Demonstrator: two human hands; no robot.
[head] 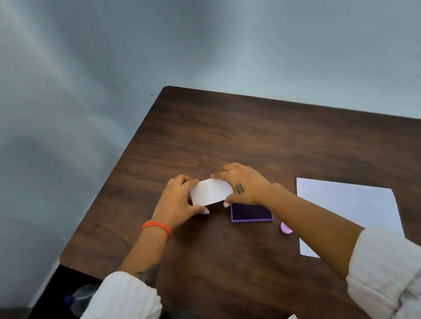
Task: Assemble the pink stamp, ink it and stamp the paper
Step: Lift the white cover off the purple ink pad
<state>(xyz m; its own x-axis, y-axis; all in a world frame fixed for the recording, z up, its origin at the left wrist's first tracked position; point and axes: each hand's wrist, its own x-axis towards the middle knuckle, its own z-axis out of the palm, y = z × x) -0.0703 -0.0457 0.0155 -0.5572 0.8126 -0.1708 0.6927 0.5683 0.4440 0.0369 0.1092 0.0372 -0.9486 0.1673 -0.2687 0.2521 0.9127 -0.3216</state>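
- Brown wood makes up the worktop, and it sits in a corner by a pale grey wall.
- A small white card is held up over the worktop, between the two hands.
- The left hand pinches the left end of the white card, with the thumb under it and the fingers on the far edge.
- The right hand pinches the right end of the same card, with the thumb low and the fingers on top.
- The white card looks like it has a fold line down the middle.
- An orange band goes around the left wrist.
- A small dark mark is on the back of the right hand.
- Both arms wear white sleeves pushed up from the wrists.
- A purple ink pad lies flat on the worktop, just under the right wrist. Its top is dark and open to see.
- A little pink stamp piece lies on the worktop, close to the ink pad and right beside the right arm. Part of it is hidden by the arm.
- A white sheet of paper lies flat on the worktop to the right of the arm.
- Faint pale marks show near the far edge of the paper, but they are too dim to make out.
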